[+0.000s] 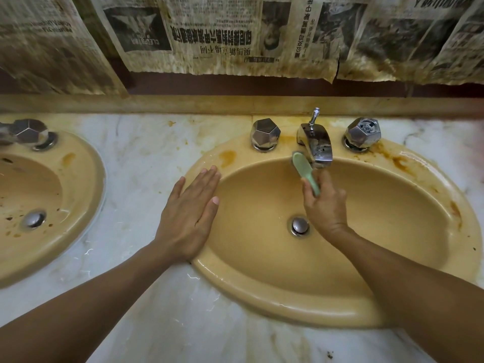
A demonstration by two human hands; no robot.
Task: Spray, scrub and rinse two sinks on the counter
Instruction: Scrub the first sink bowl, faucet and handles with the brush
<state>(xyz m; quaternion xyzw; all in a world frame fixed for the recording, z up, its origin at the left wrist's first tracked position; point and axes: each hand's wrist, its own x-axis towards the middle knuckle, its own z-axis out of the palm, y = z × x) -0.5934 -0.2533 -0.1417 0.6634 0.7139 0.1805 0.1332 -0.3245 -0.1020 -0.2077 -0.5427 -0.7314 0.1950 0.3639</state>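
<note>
Stained marble counter holds a mustard-yellow oval ceramic sink at centre frame, its twin far left. Left hand lies flat, fingers straight, bracing on the centre rim; right hand clasps a pale green plastic brush, probably scrubbing under the chrome spout

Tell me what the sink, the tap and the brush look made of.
The sink looks like glazed ceramic: tan, glossy highlights on the rim. The tap, chromed metal: mirror-bright but spotted. The brush, probably plastic: pale green, smooth, matte.
</note>
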